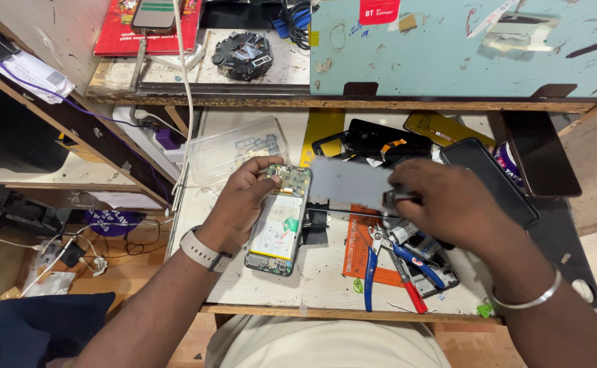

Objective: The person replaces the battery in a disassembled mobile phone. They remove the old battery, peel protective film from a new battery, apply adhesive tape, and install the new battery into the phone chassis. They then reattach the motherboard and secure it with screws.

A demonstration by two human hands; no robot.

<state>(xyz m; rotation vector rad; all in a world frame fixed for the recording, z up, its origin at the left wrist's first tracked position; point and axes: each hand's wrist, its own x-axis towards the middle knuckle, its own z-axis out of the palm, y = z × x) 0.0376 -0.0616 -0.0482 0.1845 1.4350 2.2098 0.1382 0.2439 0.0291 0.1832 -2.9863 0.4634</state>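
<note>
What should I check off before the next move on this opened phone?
1. Opened phone steadied: ok, the left hand grips its upper left edge, and it lies on the bench.
2. Grey flat panel held: ok, the right hand pinches its right end above the phone's top.
3. Phone's insides in view: ok, circuit board and battery show; small connectors cannot tell.
4. Thin rod under the panel: cannot tell what it is or whether it touches the phone.
5. Space beside the phone: not ok, blue-handled pliers and loose parts crowd the right.
</note>
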